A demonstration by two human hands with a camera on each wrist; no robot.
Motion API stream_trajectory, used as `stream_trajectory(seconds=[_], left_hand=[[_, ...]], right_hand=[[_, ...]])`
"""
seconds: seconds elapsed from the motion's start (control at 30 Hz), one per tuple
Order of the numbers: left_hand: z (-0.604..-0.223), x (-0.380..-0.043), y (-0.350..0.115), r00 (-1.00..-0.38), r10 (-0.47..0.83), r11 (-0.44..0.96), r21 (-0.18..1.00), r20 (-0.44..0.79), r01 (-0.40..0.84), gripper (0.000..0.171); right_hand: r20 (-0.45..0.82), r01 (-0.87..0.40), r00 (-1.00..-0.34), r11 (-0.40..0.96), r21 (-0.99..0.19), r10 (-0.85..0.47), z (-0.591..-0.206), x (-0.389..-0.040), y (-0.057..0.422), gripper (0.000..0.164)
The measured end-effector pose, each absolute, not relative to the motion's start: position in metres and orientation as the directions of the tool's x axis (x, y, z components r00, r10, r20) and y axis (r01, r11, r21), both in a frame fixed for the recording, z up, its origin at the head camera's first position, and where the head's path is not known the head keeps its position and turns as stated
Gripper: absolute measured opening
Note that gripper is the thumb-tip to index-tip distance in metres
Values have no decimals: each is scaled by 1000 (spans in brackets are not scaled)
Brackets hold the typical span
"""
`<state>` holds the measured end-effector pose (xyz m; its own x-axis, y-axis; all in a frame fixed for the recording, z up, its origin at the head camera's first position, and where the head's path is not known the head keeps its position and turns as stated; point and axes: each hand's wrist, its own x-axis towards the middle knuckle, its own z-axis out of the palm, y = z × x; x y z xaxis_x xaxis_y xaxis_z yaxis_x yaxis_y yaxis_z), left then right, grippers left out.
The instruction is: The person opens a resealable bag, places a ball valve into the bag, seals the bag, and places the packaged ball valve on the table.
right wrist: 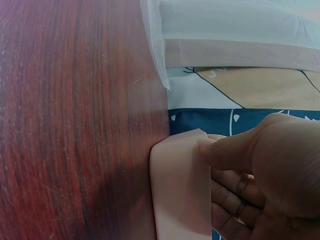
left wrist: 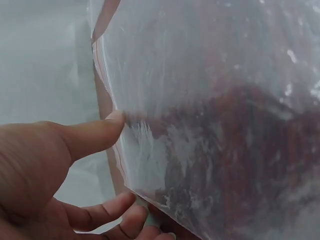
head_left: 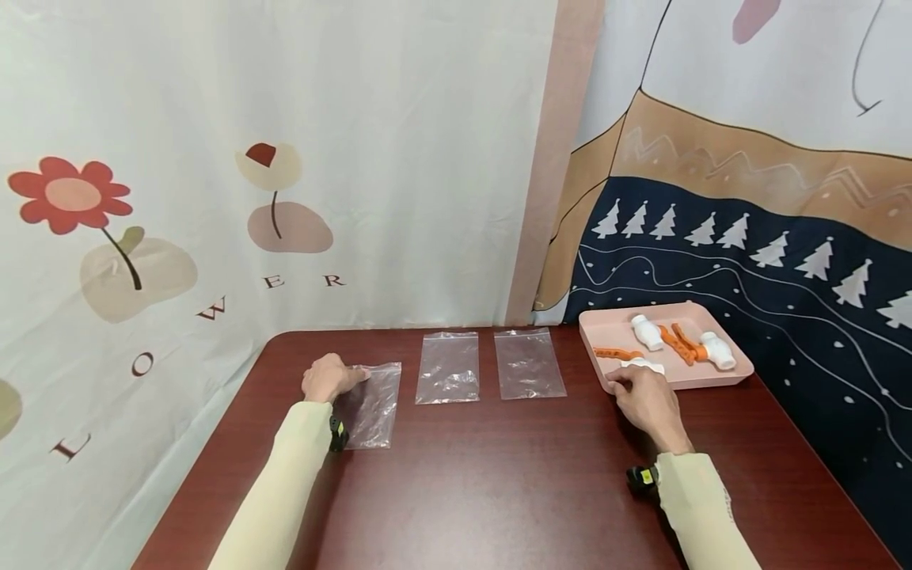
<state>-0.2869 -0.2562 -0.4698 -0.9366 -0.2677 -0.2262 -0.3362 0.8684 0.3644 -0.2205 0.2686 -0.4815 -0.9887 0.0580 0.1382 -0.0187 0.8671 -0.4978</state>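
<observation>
One bag [head_left: 378, 412] near the table's [head_left: 484, 483] far-left corner, zip edge pinched between left hand's [head_left: 329, 380] thumb and fingers; middle bag [head_left: 447, 370] and right bag [head_left: 529, 366] flat at the far edge. Tray [head_left: 604, 331] at the far-right corner, white parts [head_left: 647, 332] and orange parts [head_left: 678, 347] inside, right hand [head_left: 648, 404] pinching its near-left rim.
</observation>
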Motion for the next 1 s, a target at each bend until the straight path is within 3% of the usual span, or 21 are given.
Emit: stream_trajectory(seconds=[0.23, 0.47, 0.77, 0.87, 1.0], left_hand=[[-473, -291, -258, -936, -262, 867, 369, -234, -335, 47], [-474, -294, -257, -934, -289, 836, 420, -211, -353, 67], [-481, -291, -256, -961, -261, 851, 447, -97, -276, 22], [-483, -288, -255, -967, -247, 851, 464, -56, -244, 15], [-484, -284, -253, -970, -239, 848, 480, -33, -225, 20]], right_hand=[[117, 3, -990, 865, -501, 72, -483, -220, 268, 21], [130, -8, -989, 864, -503, 66, -482, -220, 268, 21], [146, -15, -987, 864, -503, 68, -483, -220, 268, 21], [147, -16, -987, 863, -505, 68, -483, -220, 268, 21], [154, -21, -986, 863, -504, 65, -484, -220, 269, 21]])
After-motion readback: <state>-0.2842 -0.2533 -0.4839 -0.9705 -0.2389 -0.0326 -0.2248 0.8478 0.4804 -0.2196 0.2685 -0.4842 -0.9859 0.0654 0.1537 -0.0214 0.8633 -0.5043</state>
